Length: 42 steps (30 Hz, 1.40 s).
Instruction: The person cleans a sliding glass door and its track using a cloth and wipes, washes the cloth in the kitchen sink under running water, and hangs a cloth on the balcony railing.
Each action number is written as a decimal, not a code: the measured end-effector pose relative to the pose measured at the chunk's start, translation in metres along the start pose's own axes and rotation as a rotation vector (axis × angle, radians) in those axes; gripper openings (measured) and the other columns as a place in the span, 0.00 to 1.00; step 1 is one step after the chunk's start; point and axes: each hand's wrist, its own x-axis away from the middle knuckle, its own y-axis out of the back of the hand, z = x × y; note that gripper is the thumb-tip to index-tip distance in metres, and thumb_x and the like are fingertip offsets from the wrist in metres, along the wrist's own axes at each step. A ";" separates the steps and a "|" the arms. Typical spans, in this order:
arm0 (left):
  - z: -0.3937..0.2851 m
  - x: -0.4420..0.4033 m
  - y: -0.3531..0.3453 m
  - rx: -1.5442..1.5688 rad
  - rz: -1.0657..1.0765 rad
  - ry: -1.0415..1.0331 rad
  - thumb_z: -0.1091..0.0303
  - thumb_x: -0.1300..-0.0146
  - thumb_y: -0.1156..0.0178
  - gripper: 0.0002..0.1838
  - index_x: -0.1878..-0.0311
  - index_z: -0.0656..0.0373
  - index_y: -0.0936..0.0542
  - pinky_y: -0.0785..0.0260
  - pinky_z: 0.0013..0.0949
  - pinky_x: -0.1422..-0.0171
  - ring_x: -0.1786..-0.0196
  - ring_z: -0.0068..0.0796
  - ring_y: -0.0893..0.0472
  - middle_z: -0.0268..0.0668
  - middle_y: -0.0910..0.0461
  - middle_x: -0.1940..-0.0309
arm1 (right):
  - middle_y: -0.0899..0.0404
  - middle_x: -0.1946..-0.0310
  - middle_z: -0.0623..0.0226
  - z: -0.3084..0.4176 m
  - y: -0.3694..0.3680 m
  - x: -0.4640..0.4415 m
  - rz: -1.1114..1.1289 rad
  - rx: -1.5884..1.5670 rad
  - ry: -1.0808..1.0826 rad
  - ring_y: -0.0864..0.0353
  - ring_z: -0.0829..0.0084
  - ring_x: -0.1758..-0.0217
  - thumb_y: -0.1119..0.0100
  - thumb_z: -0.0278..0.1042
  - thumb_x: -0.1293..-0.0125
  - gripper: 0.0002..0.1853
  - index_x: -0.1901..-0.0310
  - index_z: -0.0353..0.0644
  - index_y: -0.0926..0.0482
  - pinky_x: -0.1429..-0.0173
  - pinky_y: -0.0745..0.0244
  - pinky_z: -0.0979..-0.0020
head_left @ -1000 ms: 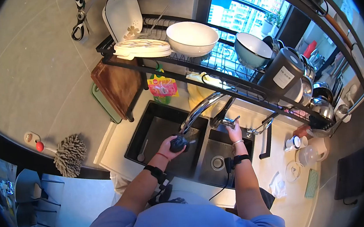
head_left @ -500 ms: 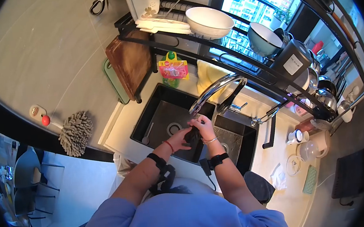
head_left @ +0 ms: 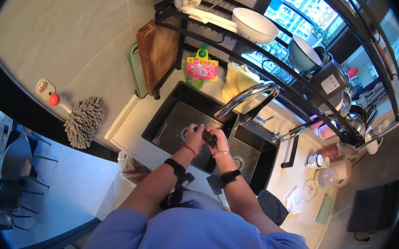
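Observation:
Over the left basin of the black double sink (head_left: pixel 162 113), my left hand (head_left: pixel 194 137) is closed on one side of a dark, crumpled item (head_left: pixel 208 138). My right hand (head_left: pixel 219 141) grips its other side, so the item sits between both hands. What exactly it is cannot be made out. The curved chrome faucet (head_left: pixel 249 91) arches just above and behind my hands. A spoon (head_left: pixel 162 129) lies at the left side of the left basin. A drain shows partly beside my left hand.
A black dish rack (head_left: pixel 228 25) with bowls and plates spans above the sink. Cutting boards (head_left: pixel 157 56) lean at the back left. A yellow cloth (head_left: pixel 238 82) hangs behind the faucet. Jars, a clear lid and a green pad (head_left: pixel 324 208) are on the right counter.
My right hand has left the faucet handle and joined my left hand on the dark item, which looks less round now. The view has shifted and tilted.

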 end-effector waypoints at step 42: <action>-0.066 0.084 -0.016 1.019 0.588 0.703 0.55 0.41 0.45 0.16 0.75 0.55 0.35 0.32 0.33 0.54 0.68 0.31 0.26 0.29 0.32 0.76 | 0.27 0.63 0.64 -0.008 0.004 -0.031 0.559 1.146 0.810 0.25 0.62 0.55 0.40 0.27 0.60 0.24 0.55 0.45 0.27 0.60 0.28 0.71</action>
